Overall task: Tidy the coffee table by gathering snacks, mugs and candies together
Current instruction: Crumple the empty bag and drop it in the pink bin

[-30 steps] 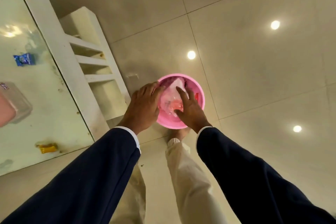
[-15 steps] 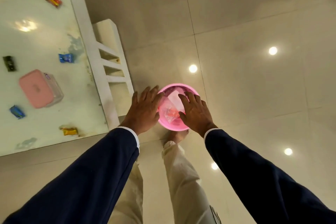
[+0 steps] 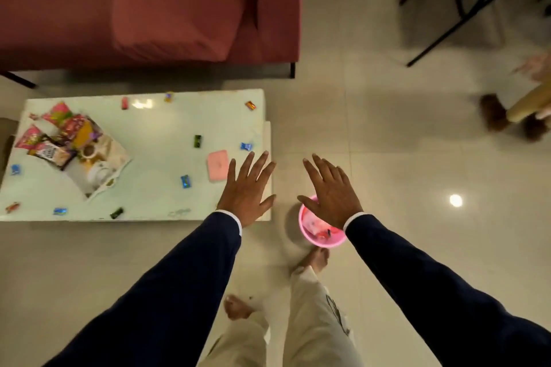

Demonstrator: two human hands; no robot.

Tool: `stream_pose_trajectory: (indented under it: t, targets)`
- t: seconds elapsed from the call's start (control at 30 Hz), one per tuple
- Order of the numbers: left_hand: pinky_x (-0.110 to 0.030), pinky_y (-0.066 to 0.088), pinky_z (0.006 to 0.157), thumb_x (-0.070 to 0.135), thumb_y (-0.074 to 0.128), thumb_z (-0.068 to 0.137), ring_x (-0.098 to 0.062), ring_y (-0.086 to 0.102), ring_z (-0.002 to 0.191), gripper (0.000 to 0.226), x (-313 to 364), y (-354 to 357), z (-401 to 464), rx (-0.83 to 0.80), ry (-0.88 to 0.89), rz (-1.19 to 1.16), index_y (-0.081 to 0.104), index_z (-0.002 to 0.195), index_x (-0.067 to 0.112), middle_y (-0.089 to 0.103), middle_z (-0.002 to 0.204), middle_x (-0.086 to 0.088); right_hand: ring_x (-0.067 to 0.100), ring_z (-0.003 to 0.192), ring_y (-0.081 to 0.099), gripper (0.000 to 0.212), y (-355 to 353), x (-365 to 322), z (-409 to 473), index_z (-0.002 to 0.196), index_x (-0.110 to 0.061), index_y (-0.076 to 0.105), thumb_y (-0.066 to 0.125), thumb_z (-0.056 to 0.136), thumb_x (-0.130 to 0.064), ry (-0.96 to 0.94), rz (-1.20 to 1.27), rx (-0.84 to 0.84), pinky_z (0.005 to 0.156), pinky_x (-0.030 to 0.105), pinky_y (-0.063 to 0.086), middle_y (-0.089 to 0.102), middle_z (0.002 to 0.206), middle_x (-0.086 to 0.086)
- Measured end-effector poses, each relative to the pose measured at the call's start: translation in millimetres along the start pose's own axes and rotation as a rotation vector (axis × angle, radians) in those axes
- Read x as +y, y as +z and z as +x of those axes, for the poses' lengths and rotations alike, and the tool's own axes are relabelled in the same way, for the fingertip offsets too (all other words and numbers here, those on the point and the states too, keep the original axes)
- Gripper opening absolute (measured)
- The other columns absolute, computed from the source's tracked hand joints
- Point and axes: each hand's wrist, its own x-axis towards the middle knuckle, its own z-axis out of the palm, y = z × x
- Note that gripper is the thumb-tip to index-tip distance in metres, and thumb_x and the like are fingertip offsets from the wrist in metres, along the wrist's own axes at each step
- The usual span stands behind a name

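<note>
Both hands hover palm-down at the middle of the frame, fingers straight and spread, holding nothing. The left hand is over the right end of the white glossy rectangular coffee table, and the right hand is over the round pink plastic bowl that stands on the pale tiled floor just right of the table; its wrist covers part of the bowl's rim. Inside the bowl lie pink and red wrapped pieces, too blurred to tell apart.

Just beside the left hand's fingers, on the table, lies a flat pink rectangular lidded box, with a small blue wrapped candy near its upper right corner. More wrapped candies in blue, green, red and orange are scattered across the tabletop, well apart from each other. At the table's left end is a heap of colourful snack packets with a white mug lying among them. A dark red fabric sofa fills the upper left of the frame.
</note>
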Motion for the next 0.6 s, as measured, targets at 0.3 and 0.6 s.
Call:
stream_pose_trajectory:
  t: [0.3, 0.6]
  targets:
    - [-0.062, 0.0, 0.124, 0.062, 0.035, 0.1, -0.029, -0.012, 0.158, 0.083, -148, -49, -181, 0.189, -0.302, -0.026, -0.006, 0.163, 0.026, -0.016, 0.171, -0.001, 0.033, 0.149, 0.027, 0.086, -59, -210, 19, 0.16, -0.019, 0.013, 0.047, 0.094, -0.062, -0.25, -0.198, 0.095, 0.119, 0.052, 0.028, 0.013, 0.167, 0.01]
    - [-0.064, -0.003, 0.121, 0.064, 0.033, 0.1, -0.03, -0.012, 0.158, 0.081, -274, -56, -333, 0.231, -0.548, -0.03, -0.002, 0.163, 0.026, -0.014, 0.171, -0.002, 0.031, 0.152, 0.022, 0.085, -65, -412, 40, 0.16, -0.023, 0.008, 0.051, 0.095, -0.056, -0.492, -0.246, 0.104, 0.123, 0.052, 0.021, 0.009, 0.169, 0.007]
